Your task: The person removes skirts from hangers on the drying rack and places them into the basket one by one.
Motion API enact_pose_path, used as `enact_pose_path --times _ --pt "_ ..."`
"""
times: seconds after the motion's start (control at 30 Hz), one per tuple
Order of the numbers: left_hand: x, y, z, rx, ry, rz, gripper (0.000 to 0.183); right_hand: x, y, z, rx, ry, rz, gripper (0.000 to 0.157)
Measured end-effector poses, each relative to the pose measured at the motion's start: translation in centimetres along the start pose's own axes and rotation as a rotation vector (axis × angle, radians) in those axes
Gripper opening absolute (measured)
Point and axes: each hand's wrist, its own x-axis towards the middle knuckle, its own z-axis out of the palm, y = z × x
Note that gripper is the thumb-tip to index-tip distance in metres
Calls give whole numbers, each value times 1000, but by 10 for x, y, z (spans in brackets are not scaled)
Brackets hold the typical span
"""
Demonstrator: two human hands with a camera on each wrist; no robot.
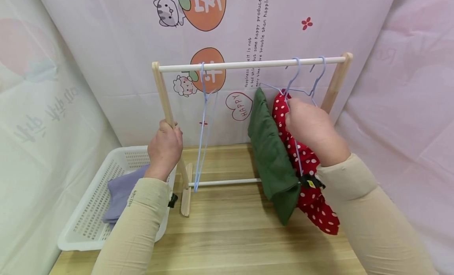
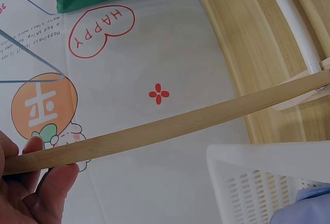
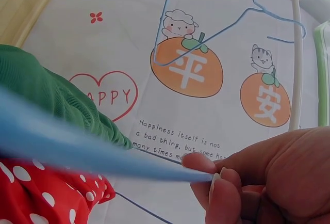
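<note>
My left hand (image 1: pixel 165 147) grips the left wooden post (image 2: pixel 139 133) of a small clothes rack, thumb and fingers around it. Over at the right end, my right hand (image 1: pixel 308 123) pinches a blue wire hanger (image 3: pixel 170 170) between thumb and fingertips. A red garment with white dots (image 1: pixel 307 157) hangs beside that hand, partly hidden by it. Left of it hangs a green garment (image 1: pixel 271 149). Two blue hooks sit on the white top rail (image 1: pixel 244 64) above them. Toward the left end, a bare blue hanger (image 1: pixel 201 141) hangs from the same rail.
A white plastic basket (image 1: pixel 85 212) stands left of the rack with a folded lavender cloth (image 1: pixel 124 192) in it. The rack rests on a wood-grain table (image 1: pixel 227 235). A lower white rail (image 1: pixel 230 182) joins its feet. Printed white cloth (image 1: pixel 134 109) covers the back and sides.
</note>
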Motion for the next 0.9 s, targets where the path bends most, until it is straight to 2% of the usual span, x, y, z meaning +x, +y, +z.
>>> enact_pose_path --times 0.5,0.9 --pt "-1 0 0 1 -5 7 36 -2 -7 2 -36 40 -28 47" --pt "0 0 0 3 -10 2 35 -2 -10 3 -37 35 -37 40"
